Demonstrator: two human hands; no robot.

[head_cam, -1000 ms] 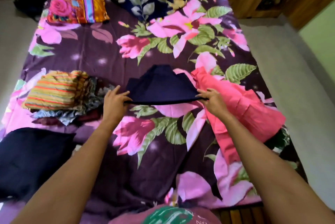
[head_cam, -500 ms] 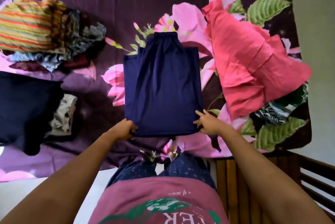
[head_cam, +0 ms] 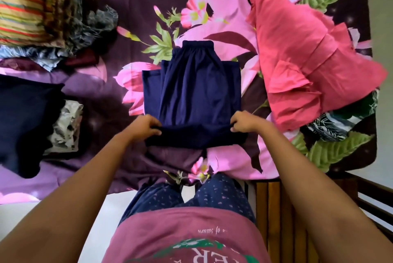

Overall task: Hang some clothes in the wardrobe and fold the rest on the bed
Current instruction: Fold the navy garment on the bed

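Observation:
A navy blue garment lies partly folded on the floral bed sheet, its gathered waistband at the far end. My left hand grips its near left corner. My right hand pinches the near right corner. The near edge is lifted and turned over between my hands. A pink garment lies spread to the right. A pile of clothes with a striped piece on top sits at the far left.
A dark blue cloth and a grey printed one lie at the left edge of the bed. A green leaf-print cloth peeks from under the pink garment. The wooden bed frame is at my right.
The view has tilted down toward the near edge of the bed. The navy garment has been drawn toward me and laid flat; now its near edge is raised and folding back.

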